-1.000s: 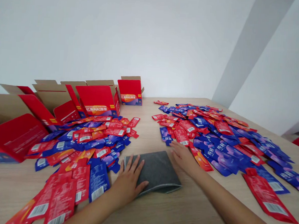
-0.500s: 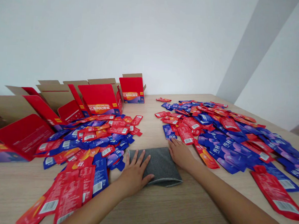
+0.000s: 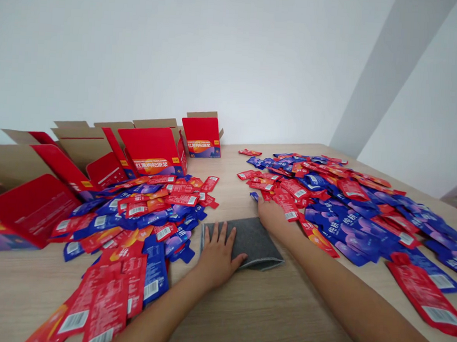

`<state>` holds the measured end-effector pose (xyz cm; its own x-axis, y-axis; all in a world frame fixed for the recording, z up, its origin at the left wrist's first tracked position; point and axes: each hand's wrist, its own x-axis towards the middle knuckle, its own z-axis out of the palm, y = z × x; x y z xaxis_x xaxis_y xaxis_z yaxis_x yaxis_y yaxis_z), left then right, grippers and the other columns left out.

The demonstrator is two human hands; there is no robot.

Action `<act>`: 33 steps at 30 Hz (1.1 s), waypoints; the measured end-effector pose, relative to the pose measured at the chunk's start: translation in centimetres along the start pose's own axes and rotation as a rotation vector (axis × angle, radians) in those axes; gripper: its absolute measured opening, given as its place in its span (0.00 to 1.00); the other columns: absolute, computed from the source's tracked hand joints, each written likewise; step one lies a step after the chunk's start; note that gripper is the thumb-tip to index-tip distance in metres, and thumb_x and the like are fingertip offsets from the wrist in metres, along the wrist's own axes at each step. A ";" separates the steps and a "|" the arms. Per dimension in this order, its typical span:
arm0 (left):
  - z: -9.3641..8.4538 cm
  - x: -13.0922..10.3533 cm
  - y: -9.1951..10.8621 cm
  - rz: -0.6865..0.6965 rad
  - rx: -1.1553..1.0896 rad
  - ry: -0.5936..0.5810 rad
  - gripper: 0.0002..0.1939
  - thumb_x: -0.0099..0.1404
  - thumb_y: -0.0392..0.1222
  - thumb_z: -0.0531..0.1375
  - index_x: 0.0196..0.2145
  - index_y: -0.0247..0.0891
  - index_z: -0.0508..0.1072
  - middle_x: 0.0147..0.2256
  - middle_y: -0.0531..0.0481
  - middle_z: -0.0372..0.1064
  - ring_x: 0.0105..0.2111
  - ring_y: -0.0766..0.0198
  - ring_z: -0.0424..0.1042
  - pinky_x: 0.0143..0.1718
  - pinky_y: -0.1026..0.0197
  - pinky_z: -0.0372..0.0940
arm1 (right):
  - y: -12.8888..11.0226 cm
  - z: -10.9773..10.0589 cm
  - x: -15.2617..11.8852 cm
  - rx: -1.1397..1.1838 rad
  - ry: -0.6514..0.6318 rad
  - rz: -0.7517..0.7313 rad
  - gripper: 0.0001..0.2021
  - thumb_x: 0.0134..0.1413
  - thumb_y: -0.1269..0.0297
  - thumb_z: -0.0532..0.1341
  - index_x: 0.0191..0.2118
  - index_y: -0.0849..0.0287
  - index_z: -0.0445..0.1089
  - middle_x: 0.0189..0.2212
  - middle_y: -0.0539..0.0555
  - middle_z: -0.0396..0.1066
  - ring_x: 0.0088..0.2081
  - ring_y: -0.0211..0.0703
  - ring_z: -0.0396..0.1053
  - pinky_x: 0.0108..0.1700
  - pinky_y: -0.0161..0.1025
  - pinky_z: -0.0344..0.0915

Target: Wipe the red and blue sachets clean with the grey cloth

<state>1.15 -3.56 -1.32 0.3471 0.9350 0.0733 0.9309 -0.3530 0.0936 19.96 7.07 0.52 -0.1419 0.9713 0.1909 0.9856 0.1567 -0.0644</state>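
My left hand (image 3: 217, 258) lies flat with spread fingers on a dark grey cloth pouch (image 3: 253, 242), its open edge facing the front right. Just beyond the pouch, my right hand (image 3: 272, 215) reaches to the near left edge of the right-hand heap of red and blue sachets (image 3: 349, 225). Its fingers are bent around a blue sachet (image 3: 254, 196), mostly hidden by the hand. Left of the pouch lies another heap of red and blue sachets (image 3: 133, 217).
Open red cartons (image 3: 150, 148) with raised flaps stand along the left and back left. A smaller red carton (image 3: 201, 138) stands near the wall. Overlapping red sachets (image 3: 106, 303) lie near my left forearm; a red sachet (image 3: 426, 294) lies at the front right.
My right hand has moved slightly forward and closed on the blue sachet, which lay flat before. My left hand and the pouch have shifted slightly right and away from me.
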 end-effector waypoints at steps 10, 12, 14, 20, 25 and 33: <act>0.6 1.8 -1.5 -0.085 -0.186 0.048 0.31 0.60 0.32 0.44 0.61 0.20 0.50 0.62 0.33 0.49 0.63 0.52 0.44 0.62 0.46 0.45 | -0.1 -5.5 -1.3 0.271 0.078 -0.445 0.13 0.44 0.74 0.51 0.26 0.57 0.73 0.25 0.53 0.71 0.35 0.45 0.67 0.43 0.41 0.60; 1.0 1.7 -2.1 -0.122 -0.232 0.074 0.32 0.57 0.27 0.43 0.60 0.19 0.51 0.61 0.32 0.52 0.62 0.56 0.48 0.61 0.49 0.49 | -2.1 -5.3 -1.6 0.238 0.069 -0.656 0.11 0.44 0.74 0.54 0.28 0.57 0.73 0.32 0.55 0.73 0.42 0.47 0.65 0.50 0.45 0.57; 1.2 1.4 -2.5 -0.097 -0.221 0.118 0.31 0.57 0.26 0.43 0.59 0.22 0.55 0.60 0.33 0.54 0.61 0.57 0.51 0.60 0.48 0.52 | -3.9 -4.2 -2.2 0.240 0.093 -0.693 0.15 0.46 0.72 0.55 0.40 0.58 0.73 0.47 0.57 0.69 0.52 0.49 0.60 0.55 0.48 0.53; 1.4 1.4 -2.4 -0.087 -0.022 0.143 0.27 0.63 0.37 0.44 0.57 0.19 0.58 0.60 0.30 0.52 0.62 0.49 0.49 0.61 0.46 0.48 | -6.9 1.1 -4.3 0.291 -0.006 -0.405 0.22 0.59 0.68 0.47 0.58 0.66 0.60 0.59 0.63 0.58 0.60 0.49 0.53 0.59 0.47 0.53; 1.4 2.8 -2.4 -0.134 0.017 0.113 0.28 0.65 0.39 0.42 0.58 0.20 0.57 0.61 0.32 0.51 0.62 0.50 0.47 0.62 0.47 0.43 | -7.2 2.2 -4.3 0.270 -0.062 -0.362 0.22 0.60 0.69 0.46 0.57 0.67 0.62 0.60 0.62 0.57 0.61 0.49 0.52 0.60 0.47 0.52; 1.3 3.5 -2.4 -0.123 0.052 0.096 0.28 0.66 0.40 0.43 0.59 0.20 0.56 0.61 0.32 0.49 0.62 0.51 0.47 0.62 0.48 0.44 | -3.6 1.9 -4.0 0.077 0.004 -0.225 0.20 0.61 0.69 0.47 0.57 0.62 0.63 0.60 0.62 0.55 0.60 0.52 0.53 0.55 0.48 0.58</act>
<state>0.30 0.58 -2.56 0.2205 0.9623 0.1590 0.9712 -0.2317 0.0559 16.85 2.94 -1.90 -0.3568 0.9096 0.2127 0.9191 0.3826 -0.0946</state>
